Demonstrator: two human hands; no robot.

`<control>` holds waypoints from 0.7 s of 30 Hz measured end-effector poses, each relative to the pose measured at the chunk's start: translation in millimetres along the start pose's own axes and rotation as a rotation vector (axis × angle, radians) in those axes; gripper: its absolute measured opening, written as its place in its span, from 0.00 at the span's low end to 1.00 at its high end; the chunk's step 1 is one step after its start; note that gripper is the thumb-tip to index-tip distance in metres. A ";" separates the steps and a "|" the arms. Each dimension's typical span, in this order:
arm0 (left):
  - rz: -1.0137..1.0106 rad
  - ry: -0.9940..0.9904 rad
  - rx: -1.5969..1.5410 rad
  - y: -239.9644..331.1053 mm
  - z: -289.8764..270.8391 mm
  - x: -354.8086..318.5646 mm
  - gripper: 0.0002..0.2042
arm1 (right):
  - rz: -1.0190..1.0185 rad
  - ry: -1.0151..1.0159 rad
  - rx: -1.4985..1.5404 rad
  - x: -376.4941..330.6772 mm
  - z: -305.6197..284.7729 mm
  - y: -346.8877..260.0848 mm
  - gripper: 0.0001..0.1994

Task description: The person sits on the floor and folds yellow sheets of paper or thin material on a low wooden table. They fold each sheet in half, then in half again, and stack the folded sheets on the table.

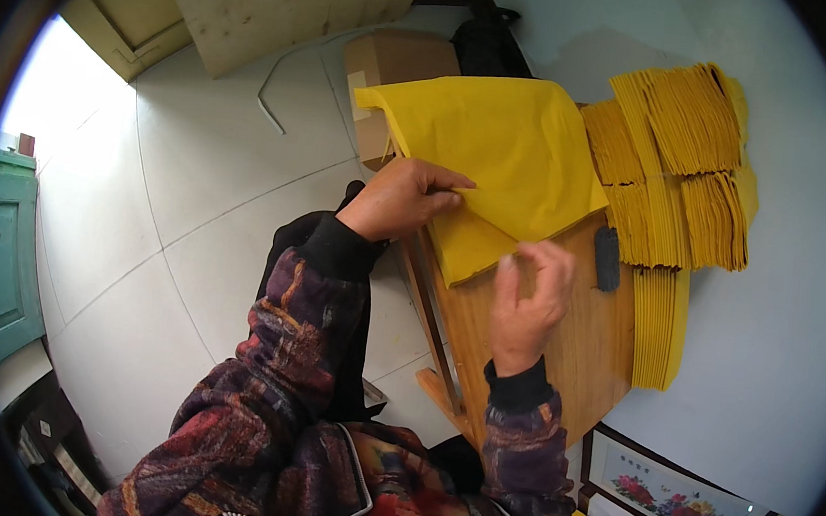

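The left fingers point(444, 176) were closed on a yellow sheet point(510, 130), thumb and forefinger pinching its near left part, where a crease ran from their tips toward the other hand. The right fingers point(553, 269) were curled and blurred, the thumb a little apart from the forefinger, right at the sheet's near edge; whether they gripped that edge could not be told. Most of the sheet spread beyond and to the right of the left fingers, and one corner reached out past them over the side of the wooden desk point(573, 324).

Below the right fingers the desk's surface lay bare, and just to their right a small dark grey block point(607, 259) rested on it, near the sheet's corner. Farther right, beyond the block, stood thick bundles of folded yellow pieces point(719, 132), crossed by a long, narrow yellow stack point(659, 336) that ran down toward the near side.

Past the left fingers, behind the sheet, were a cardboard box point(414, 54) and a black bag point(488, 46). Off to their left spread a pale tiled floor point(194, 202) with a thin, bent white strip point(264, 91) on it, and farther left a green door point(13, 256).
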State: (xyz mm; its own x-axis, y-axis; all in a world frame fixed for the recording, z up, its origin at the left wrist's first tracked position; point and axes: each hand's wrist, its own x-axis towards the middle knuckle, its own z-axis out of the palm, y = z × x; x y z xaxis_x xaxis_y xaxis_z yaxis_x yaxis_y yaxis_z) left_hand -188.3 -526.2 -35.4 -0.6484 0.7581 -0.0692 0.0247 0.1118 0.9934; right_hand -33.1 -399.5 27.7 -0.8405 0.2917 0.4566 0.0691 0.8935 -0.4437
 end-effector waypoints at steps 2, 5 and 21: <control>-0.042 0.015 -0.025 2.1 1.2 -0.1 0.11 | -0.050 -0.162 -0.099 -10.6 0.4 -5.6 0.16; -0.043 0.027 -0.075 3.7 1.3 0.6 0.11 | -0.017 -0.285 -0.230 -17.6 18.6 -9.5 0.20; -0.004 0.034 -0.046 -0.6 -0.1 -0.3 0.10 | 0.277 -0.288 0.212 -0.7 18.9 5.0 0.05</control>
State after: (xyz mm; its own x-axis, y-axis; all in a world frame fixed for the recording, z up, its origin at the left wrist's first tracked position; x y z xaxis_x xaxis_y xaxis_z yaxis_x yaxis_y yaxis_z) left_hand -188.2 -526.6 -36.0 -0.6738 0.7355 -0.0713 -0.0129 0.0847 0.9963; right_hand -42.3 -401.6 10.6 -0.9232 0.3761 0.0786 0.2259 0.6968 -0.6808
